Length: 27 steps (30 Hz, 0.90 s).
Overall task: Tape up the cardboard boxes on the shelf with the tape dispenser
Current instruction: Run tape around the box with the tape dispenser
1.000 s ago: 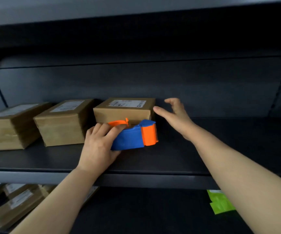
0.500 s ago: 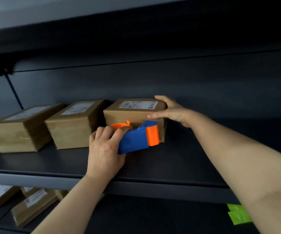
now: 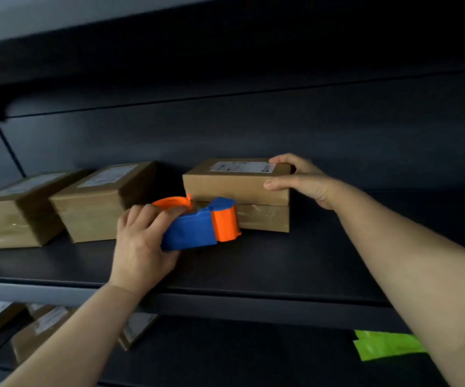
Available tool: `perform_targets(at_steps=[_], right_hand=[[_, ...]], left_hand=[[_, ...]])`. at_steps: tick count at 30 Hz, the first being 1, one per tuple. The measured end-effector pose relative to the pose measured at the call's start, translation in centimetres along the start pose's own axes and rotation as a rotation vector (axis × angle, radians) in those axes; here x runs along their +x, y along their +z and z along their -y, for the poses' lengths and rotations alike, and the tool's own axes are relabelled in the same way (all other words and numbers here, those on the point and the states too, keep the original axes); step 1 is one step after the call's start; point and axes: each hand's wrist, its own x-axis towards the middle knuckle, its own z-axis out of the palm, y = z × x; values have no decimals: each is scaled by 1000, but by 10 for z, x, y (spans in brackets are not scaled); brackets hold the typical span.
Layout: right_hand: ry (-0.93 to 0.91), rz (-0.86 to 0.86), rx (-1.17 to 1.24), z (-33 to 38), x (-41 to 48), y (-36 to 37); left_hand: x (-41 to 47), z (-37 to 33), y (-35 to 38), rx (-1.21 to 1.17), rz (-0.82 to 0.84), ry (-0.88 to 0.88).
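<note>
A brown cardboard box [image 3: 234,182] with a white label on top stands on the dark shelf [image 3: 295,261]. My right hand [image 3: 303,180] grips its right end, thumb on the front face and fingers over the top. My left hand [image 3: 142,241] holds a blue and orange tape dispenser [image 3: 200,224], whose orange end lies against the box's front face near the seam. Clear tape shows on the lower front of the box to the right of the dispenser.
Two more labelled cardboard boxes [image 3: 105,202] [image 3: 16,208] stand to the left on the same shelf. Several boxes [image 3: 41,328] lie on the lower shelf at the bottom left. A green tape patch [image 3: 384,344] marks the lower shelf at the right.
My right hand reached the box and closed on its right end. My left hand brought the dispenser up against the box's front face. The view moved left, shifting the boxes right in the frame.
</note>
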Motion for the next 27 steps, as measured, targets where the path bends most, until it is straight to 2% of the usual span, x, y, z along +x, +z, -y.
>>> perform_targets(at_steps=[15, 18, 20, 22, 24, 27], right_hand=[[68, -86, -92, -38, -99, -122], [122, -52, -204, -34, -106, -136], [164, 39, -319, -21, -112, -148], [228, 119, -512, -2, -119, -155], [257, 93, -768, 20, -122, -151], [39, -47, -832, 54, -102, -122]], left_hand=[[53, -97, 8, -19, 112, 248], [54, -109, 13, -28, 165, 232], [50, -116, 18, -47, 178, 239], [45, -118, 22, -66, 189, 278], [40, -117, 26, -77, 192, 316], [38, -115, 27, -116, 171, 299]])
